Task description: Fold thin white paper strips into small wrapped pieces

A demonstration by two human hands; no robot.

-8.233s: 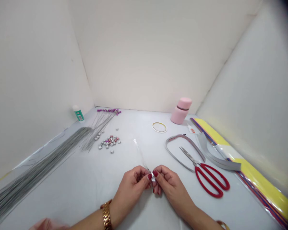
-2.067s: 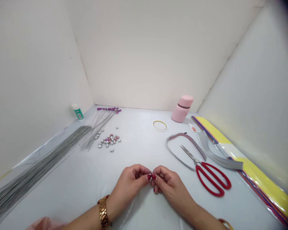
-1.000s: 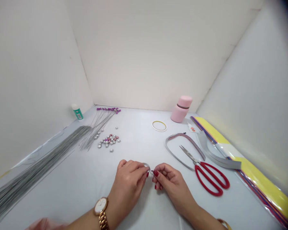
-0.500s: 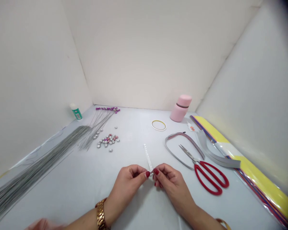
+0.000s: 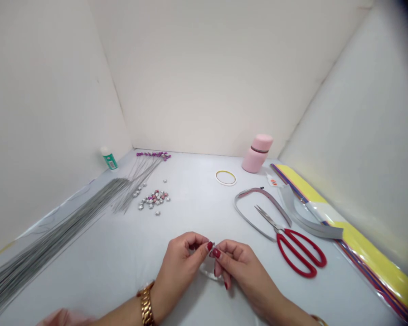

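Bright, even, diffuse light across your table (image 5: 190, 217) and back wall (image 5: 190, 90); source outside your view. Shadows faint: soft grey patch below your left hand (image 5: 182, 267) and right hand (image 5: 248, 271), edges melting out. Hard glare on the pack (image 5: 370, 258) to your right, white streaks along its clear film. Small glints on your watch (image 5: 147, 308). Scissors (image 5: 279, 230) fairly crisp; strip (image 5: 209, 274) soft and pale, fine detail lost to you. Wide lens stretches your margins: wires (image 5: 64, 231) spread large lower left. Dark, blurred patch covers your upper right corner, smearing the right wall (image 5: 377, 113) beside it.
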